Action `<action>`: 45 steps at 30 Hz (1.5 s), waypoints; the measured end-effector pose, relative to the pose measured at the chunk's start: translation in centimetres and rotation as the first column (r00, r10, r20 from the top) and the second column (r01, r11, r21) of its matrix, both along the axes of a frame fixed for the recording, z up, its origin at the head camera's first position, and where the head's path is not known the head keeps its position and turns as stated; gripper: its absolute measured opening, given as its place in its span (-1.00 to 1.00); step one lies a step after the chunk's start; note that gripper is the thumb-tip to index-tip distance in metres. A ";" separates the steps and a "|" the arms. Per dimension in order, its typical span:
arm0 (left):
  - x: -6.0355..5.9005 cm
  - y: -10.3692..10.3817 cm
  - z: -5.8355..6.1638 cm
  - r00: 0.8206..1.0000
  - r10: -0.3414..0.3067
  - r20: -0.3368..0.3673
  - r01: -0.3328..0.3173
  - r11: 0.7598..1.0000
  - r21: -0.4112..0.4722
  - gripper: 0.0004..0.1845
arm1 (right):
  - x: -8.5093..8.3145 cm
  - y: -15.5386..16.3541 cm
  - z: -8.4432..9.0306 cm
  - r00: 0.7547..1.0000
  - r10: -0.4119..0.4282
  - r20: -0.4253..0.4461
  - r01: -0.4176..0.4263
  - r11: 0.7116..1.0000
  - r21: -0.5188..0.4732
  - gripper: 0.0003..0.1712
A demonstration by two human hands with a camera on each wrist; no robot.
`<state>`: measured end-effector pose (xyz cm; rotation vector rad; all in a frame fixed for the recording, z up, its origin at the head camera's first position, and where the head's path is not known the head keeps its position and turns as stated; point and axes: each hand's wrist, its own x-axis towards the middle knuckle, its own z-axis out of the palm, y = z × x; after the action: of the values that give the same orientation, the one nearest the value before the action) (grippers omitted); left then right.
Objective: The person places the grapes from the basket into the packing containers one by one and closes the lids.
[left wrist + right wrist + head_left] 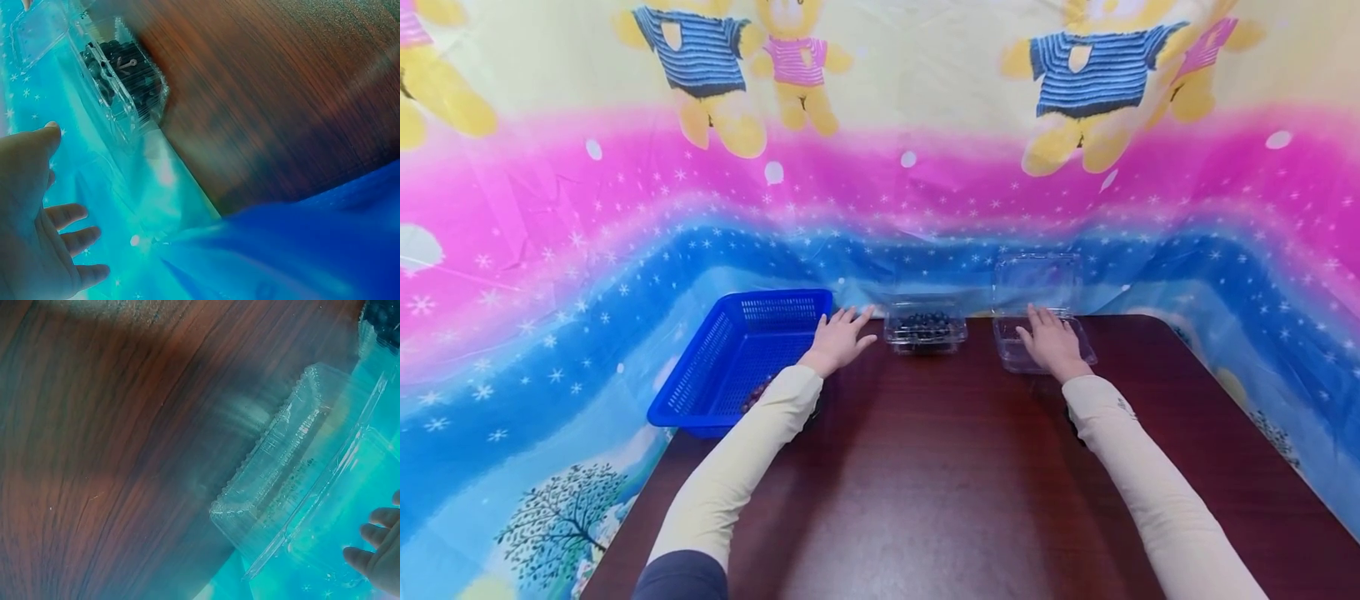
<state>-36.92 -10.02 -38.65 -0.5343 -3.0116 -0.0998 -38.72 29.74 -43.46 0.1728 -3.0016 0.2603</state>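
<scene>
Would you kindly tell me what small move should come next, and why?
Perhaps move the left hand over the reddish fruit in the blue basket: that hand is open and empty nearby, while the clear box by the right hand stands with its lid raised and no fruit visible inside.

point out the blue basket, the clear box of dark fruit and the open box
Blue basket point(752, 354): head view, bare floor inside.
Clear box of dark fruit point(125, 74): left wrist view, plastic over the fruit.
Open box point(1036, 282): head view, raised lid.
</scene>
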 end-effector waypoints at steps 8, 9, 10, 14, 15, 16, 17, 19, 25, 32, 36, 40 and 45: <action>0.2 -0.4 0.2 1.000 0.016 0.009 -0.015 1.000 -0.021 -0.37 | 0.0 0.6 -0.1 1.000 -0.005 0.000 0.005 1.000 0.006 -0.25; 0.2 -0.5 0.2 1.000 0.016 0.008 -0.015 0.999 -0.029 -0.37 | 0.0 0.6 -0.1 1.000 -0.006 -0.001 0.006 1.000 0.008 -0.25; 0.2 -0.5 0.2 1.000 0.016 0.008 -0.016 0.999 -0.034 -0.37 | 0.0 0.7 0.0 1.000 -0.009 -0.001 0.009 1.000 0.011 -0.25; 0.2 -0.7 0.2 1.000 0.017 0.009 -0.017 1.000 -0.026 -0.38 | 0.1 0.8 0.2 1.000 -0.012 0.008 0.012 1.000 0.006 -0.25; 0.2 -0.8 0.2 1.000 0.017 0.007 -0.017 1.000 -0.024 -0.38 | 0.1 0.9 0.3 1.000 -0.013 0.011 0.013 1.000 0.004 -0.25; 0.2 -0.8 0.2 1.000 0.018 0.007 -0.018 1.000 -0.025 -0.38 | 0.2 0.9 0.3 1.000 -0.014 0.015 0.014 1.000 0.000 -0.25; 0.2 -0.8 0.2 1.000 0.019 0.007 -0.019 1.000 -0.026 -0.38 | 0.2 1.0 0.4 1.000 -0.016 0.019 0.016 1.000 -0.001 -0.25; 0.2 -0.9 0.2 1.000 0.016 0.003 -0.016 1.000 -0.025 -0.38 | 0.3 1.2 0.5 0.999 -0.023 0.028 0.023 1.000 -0.001 -0.25; 0.4 -1.0 0.3 1.000 0.009 0.011 -0.009 1.000 -0.006 -0.38 | 0.3 1.9 0.5 0.999 -0.035 0.040 0.036 0.999 -0.016 -0.25; 0.7 -1.5 0.3 1.000 0.007 0.019 -0.007 1.000 -0.007 -0.38 | 0.5 2.4 0.5 0.998 -0.050 0.042 0.051 0.998 -0.030 -0.28; 0.6 -1.8 0.1 1.000 0.007 0.022 -0.007 1.000 -0.010 -0.37 | 0.6 2.6 0.5 0.997 -0.060 0.043 0.062 0.997 -0.037 -0.27; 0.6 -2.0 0.0 1.000 0.007 0.017 -0.007 1.000 -0.009 -0.37 | 0.7 2.7 0.5 0.997 -0.067 0.038 0.069 0.997 -0.044 -0.26; 0.6 -2.2 -0.1 1.000 0.010 0.014 -0.010 1.000 -0.006 -0.37 | 0.9 3.0 0.5 0.997 -0.073 0.038 0.075 0.996 -0.050 -0.25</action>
<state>-36.36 -12.19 -38.78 -0.5211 -3.0286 -0.0937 -37.85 32.75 -43.00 0.0527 -3.0250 0.3360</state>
